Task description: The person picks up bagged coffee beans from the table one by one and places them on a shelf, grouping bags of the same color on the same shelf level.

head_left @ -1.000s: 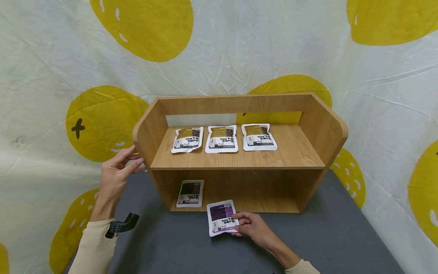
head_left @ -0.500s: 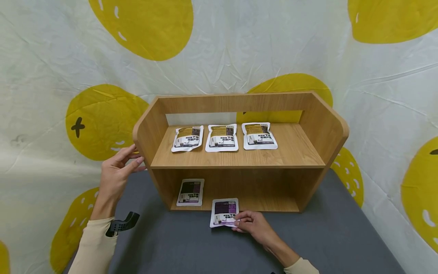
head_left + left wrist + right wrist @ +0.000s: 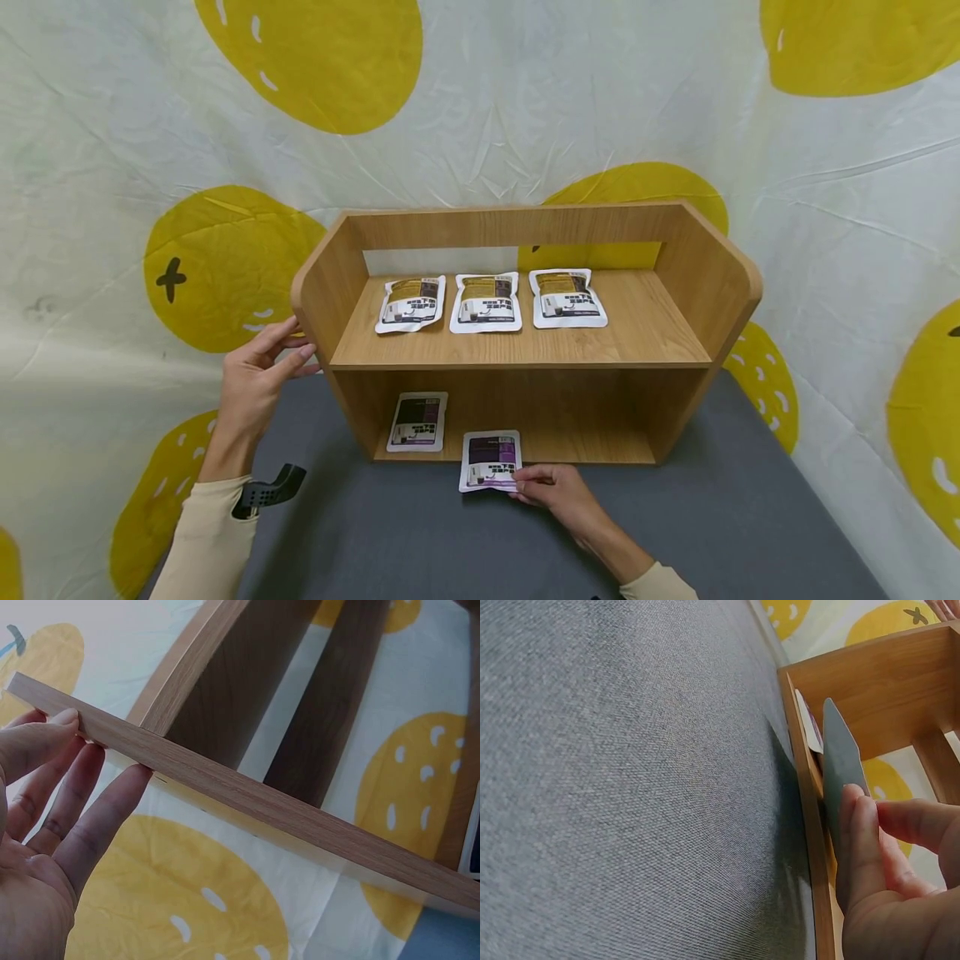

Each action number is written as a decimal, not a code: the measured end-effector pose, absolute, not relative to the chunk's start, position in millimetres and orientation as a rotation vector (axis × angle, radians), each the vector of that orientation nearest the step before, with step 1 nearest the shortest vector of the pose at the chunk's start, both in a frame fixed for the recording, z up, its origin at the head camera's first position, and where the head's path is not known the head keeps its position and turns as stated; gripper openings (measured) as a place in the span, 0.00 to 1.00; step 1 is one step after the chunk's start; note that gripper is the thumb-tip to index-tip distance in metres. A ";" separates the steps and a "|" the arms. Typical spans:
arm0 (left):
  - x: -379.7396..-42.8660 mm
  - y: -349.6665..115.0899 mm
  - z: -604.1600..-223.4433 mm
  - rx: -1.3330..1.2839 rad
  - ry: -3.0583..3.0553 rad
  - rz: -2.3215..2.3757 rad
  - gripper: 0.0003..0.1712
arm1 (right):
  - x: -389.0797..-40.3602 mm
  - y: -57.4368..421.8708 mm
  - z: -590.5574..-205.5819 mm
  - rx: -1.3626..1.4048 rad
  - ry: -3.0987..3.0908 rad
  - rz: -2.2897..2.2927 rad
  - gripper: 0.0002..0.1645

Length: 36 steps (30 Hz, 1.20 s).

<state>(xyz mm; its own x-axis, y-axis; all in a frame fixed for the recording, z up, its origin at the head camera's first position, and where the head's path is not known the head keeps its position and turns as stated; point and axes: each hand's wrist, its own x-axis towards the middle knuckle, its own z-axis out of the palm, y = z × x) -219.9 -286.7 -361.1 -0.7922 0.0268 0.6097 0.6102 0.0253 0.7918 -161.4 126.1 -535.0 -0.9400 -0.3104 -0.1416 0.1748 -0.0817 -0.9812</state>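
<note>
At the lower shelf's front edge, my right hand (image 3: 557, 493) pinches a white pouch with a purple-black label (image 3: 491, 462) by its lower right corner. In the right wrist view the pouch's grey back (image 3: 843, 761) shows between thumb and fingers, tilted at the shelf edge. My left hand (image 3: 258, 375) touches the left side panel of the wooden shelf (image 3: 517, 365), its fingertips against the panel (image 3: 225, 784) in the left wrist view. Another purple-labelled pouch (image 3: 417, 422) lies on the lower shelf's left. Three yellow-labelled pouches, including the middle one (image 3: 486, 303), lie in a row on the upper shelf.
The shelf stands on a grey cloth-covered table (image 3: 420, 542). Behind it hangs a pale curtain (image 3: 525, 100) printed with yellow shapes. The wooden right side panel (image 3: 708, 283) and the back rail (image 3: 517, 227) bound the upper shelf.
The pouch in my right hand has turned from tilted to nearly straight and moved slightly right and forward, toward the lower shelf. My left hand has stayed on the side panel.
</note>
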 end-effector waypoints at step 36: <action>-219.2 -286.3 -361.1 -0.628 -1.905 -1.794 0.27 | -177.2 121.0 -542.4 -0.078 1.822 -2.106 0.17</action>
